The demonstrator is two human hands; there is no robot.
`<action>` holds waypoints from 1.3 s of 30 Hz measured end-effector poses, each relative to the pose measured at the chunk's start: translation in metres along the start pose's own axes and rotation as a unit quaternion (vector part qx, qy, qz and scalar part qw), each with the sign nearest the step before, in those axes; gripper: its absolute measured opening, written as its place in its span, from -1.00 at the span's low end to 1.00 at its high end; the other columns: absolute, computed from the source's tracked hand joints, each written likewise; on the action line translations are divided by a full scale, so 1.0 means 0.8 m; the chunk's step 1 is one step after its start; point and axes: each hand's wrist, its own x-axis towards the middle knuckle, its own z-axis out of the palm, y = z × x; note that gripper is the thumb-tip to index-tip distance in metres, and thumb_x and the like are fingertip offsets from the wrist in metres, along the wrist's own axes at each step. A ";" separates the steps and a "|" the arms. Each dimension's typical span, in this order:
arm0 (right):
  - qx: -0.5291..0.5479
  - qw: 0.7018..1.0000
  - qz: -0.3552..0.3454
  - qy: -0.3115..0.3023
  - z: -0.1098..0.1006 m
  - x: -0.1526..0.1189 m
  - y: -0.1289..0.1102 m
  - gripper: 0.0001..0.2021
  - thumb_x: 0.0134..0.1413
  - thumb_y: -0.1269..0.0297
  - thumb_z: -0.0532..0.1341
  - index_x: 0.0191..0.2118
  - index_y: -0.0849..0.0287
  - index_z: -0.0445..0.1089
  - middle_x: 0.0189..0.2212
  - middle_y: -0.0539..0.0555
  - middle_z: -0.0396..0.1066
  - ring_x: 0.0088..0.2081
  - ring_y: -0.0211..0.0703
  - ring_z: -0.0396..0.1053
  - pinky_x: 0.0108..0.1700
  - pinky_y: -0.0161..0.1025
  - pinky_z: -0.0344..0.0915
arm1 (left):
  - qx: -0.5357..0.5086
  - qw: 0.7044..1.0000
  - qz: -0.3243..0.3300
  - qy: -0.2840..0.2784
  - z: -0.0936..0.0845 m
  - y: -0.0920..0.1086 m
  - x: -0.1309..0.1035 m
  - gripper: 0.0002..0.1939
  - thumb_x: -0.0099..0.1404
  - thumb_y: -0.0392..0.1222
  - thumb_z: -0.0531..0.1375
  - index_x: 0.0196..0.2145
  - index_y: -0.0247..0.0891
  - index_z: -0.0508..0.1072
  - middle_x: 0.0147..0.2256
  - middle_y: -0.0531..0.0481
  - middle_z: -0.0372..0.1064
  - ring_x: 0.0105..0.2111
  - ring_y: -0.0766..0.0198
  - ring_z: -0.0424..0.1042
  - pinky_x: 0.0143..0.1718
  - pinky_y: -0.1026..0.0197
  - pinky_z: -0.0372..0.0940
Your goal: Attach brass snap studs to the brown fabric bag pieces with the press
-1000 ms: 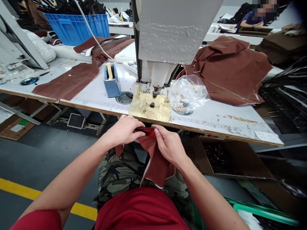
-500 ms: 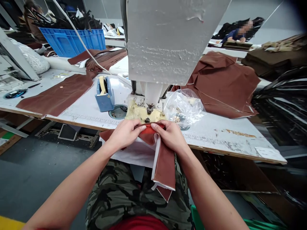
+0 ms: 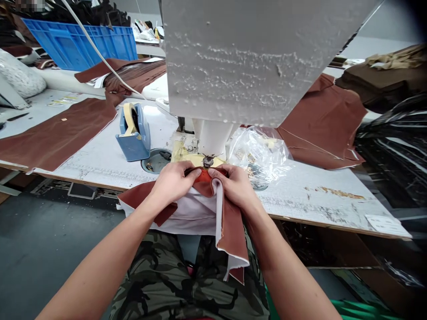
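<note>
A brown fabric piece with a white underside (image 3: 235, 231) hangs over the table's front edge toward my lap. My left hand (image 3: 175, 182) pinches its folded upper edge from the left, thumb on top. From the right, my right hand (image 3: 235, 184) grips the same edge, its thumb close to the other. Between the thumbs the cloth glows orange-red under light. Just beyond them is the dark tip (image 3: 208, 161) of the grey machine head (image 3: 227, 66); my fingers partly hide what lies under it. Whether the cloth touches the tip I cannot tell.
A blue tape dispenser (image 3: 135, 144) and a round dish (image 3: 156, 161) with small metal parts stand left. Right of the machine lies a clear plastic bag (image 3: 260, 153). Brown fabric (image 3: 60, 129) lies at left, more brown fabric (image 3: 328, 126) at right. Behind stands a blue crate (image 3: 83, 46).
The view has moved closer to the machine. My hands and the fabric edge have come nearer to the machine's tip, which now sits right behind my thumbs. Both hands keep their grip.
</note>
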 end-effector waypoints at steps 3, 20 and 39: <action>-0.015 1.000 0.003 -0.013 0.000 0.001 -0.004 -0.68 0.18 0.05 0.22 -0.27 0.21 0.55 -0.44 0.09 0.55 -0.42 -0.14 0.43 -0.38 -0.28 0.28 | -0.002 1.000 0.002 -0.001 0.001 -0.001 -0.001 -0.69 0.37 0.06 0.09 -0.33 -0.17 0.52 -0.41 -0.02 0.51 -0.41 0.16 0.39 -0.39 0.18 0.09; 0.019 0.999 -0.025 0.029 0.006 -0.007 0.001 -0.71 0.23 0.05 0.21 -0.24 0.17 0.54 -0.34 0.06 0.57 -0.32 -0.10 0.47 -0.25 -0.22 0.33 | 0.005 0.996 -0.009 0.089 0.008 0.011 -0.025 -0.72 0.37 0.04 0.13 -0.21 -0.15 0.54 -0.25 -0.09 0.56 -0.25 0.05 0.47 -0.14 0.07 0.26; -0.026 0.997 -0.059 -0.049 0.156 0.082 -0.165 -0.75 0.13 0.14 0.29 -0.11 0.10 0.55 -0.10 0.08 0.54 -0.32 -0.16 0.48 -0.26 -0.26 0.33 | -0.619 0.704 -0.319 0.140 0.054 -0.095 -0.230 -0.52 0.06 0.03 0.45 -0.50 -0.24 0.22 -0.62 0.23 0.07 -0.67 0.51 0.03 -0.72 0.44 0.06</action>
